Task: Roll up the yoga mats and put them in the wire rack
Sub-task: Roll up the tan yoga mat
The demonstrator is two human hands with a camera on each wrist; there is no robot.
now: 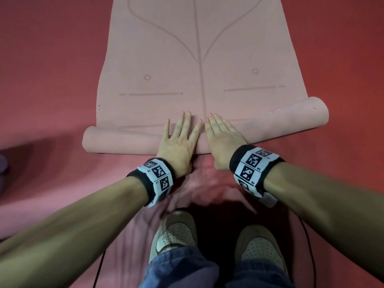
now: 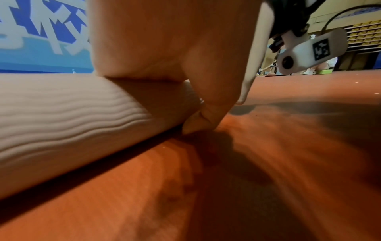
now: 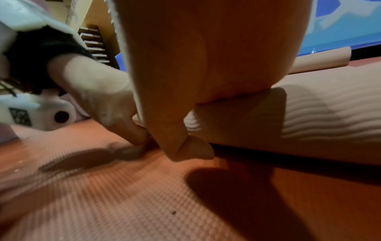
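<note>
Head view: left hand (image 1: 178, 142) and right hand (image 1: 223, 138) press flat, fingers straight, on rolled mat (image 1: 124, 141)

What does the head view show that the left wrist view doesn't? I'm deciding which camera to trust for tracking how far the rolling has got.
Only the head view shows the flat unrolled stretch of the pink yoga mat with its printed lines, both ends of the roll, and the person's shoes. Only the left wrist view shows the blue and white wall and distant shelving. Both show the left hand pressing the roll, the right hand beside it, and the red floor.
</note>
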